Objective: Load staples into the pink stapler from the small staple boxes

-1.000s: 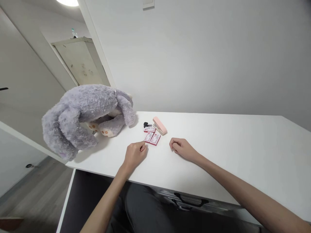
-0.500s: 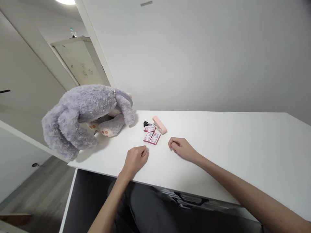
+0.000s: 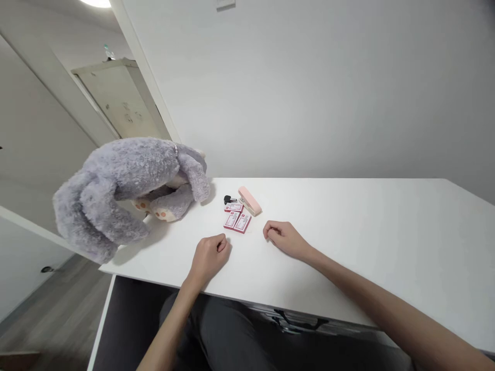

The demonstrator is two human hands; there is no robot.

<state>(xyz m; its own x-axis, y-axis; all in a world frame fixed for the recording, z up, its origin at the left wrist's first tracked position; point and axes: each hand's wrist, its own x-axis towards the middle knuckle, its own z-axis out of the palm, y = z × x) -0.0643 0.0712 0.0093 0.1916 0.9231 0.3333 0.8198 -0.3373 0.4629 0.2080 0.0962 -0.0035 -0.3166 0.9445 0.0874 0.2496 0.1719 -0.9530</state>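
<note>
My left hand (image 3: 211, 257) rests on the white desk (image 3: 348, 226) as a loose fist, with nothing showing in it. Across from it, my right hand (image 3: 286, 239) lies with its fingers curled in, also without any visible object. Beyond and between them are three small red-and-white boxes (image 3: 242, 223) lying close together. A pink stapler (image 3: 250, 200) sits slantwise just behind the boxes. To its left is a small black staple remover (image 3: 229, 199), near the rear box. Neither hand touches these things.
A large lavender plush toy (image 3: 131, 165) is slumped at the desk's left end. The white wall (image 3: 309, 93) rises behind the desk. Under the front edge, a dark case with a handle (image 3: 299, 324) shows beside my legs. A pale cabinet (image 3: 119, 98) stands further back at left.
The whole view has shifted slightly, so everything sits a little further left. Both hands and the objects on the desk keep their places.
</note>
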